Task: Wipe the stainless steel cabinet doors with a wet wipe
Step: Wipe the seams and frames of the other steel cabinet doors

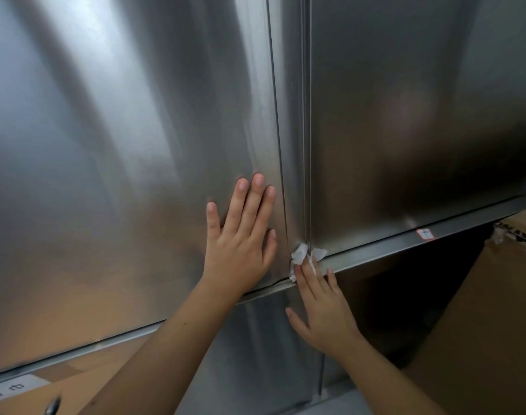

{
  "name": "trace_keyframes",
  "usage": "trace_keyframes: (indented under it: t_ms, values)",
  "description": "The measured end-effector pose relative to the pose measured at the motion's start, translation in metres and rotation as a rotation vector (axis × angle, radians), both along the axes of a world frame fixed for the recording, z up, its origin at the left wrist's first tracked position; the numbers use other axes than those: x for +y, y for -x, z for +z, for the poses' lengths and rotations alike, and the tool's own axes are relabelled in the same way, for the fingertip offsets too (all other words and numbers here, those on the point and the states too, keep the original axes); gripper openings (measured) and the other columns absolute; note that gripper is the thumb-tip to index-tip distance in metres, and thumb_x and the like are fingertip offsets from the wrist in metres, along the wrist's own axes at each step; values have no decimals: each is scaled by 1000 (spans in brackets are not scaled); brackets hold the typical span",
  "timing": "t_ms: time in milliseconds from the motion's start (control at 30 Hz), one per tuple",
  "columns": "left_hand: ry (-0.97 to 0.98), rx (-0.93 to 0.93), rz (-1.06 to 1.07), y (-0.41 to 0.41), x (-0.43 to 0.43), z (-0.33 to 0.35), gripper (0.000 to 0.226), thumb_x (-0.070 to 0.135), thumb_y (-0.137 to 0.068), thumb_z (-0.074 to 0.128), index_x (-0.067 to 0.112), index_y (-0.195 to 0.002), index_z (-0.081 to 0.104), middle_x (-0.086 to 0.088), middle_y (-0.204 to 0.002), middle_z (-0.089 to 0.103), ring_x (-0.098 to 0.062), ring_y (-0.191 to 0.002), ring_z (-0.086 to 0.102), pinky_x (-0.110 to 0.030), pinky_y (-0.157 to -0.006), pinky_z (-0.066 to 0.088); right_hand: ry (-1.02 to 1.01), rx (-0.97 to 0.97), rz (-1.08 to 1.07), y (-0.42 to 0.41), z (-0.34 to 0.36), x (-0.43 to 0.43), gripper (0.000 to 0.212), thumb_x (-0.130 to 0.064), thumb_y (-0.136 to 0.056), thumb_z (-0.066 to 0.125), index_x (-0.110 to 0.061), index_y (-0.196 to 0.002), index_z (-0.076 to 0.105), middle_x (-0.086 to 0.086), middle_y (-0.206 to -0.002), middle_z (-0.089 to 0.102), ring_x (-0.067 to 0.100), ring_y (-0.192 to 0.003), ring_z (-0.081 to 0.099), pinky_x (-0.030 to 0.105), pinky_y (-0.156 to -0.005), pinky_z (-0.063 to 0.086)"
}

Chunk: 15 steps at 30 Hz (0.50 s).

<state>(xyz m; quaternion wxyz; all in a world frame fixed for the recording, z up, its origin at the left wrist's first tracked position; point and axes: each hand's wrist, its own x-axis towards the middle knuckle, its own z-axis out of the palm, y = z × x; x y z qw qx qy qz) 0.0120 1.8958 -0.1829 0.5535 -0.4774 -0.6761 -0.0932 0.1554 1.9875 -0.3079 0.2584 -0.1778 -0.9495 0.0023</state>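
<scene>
Two bare hands are working at the seam where the stainless steel cabinet doors meet.

The left hand [240, 244] is lying flat on the left door [121, 145] just beside the seam, its fingers [255, 205] straight and slightly apart. The right hand [324, 310] is pressing a white wet wipe [299, 254] onto the seam's bottom end at the lower rail [375, 255], fingers straight, thumb spread aside, curled round nothing. A red-edged label [425, 234] is sitting on the rail, above a cardboard box [480, 310].

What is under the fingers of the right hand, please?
A crumpled white wet wipe, pressed by the right hand on the seam at the bottom of the cabinet doors. The fingers cover its middle, so its full shape is hidden.
</scene>
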Motion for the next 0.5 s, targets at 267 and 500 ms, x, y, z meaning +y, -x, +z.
trace_keyframes:
  t_ms: [267,500]
  values:
    - [-3,-9,2,-2,-1,1,70,34,-93,40,11,-152,11,-5,-158,-10,-22,-146,-4,-49,-113,-10,-13,156,-27,13,35,0,77,-51,-88,39,-2,-145,24,13,-151,22,27,-141,17,44,-114,5]
    - [3,-2,9,-1,-1,0,69,34,-92,41,11,-152,14,-6,-159,-9,-22,-146,-4,-49,-113,-8,8,94,4,7,29,0,78,-50,-88,40,-5,-147,19,11,-155,19,26,-142,18,41,-114,4]
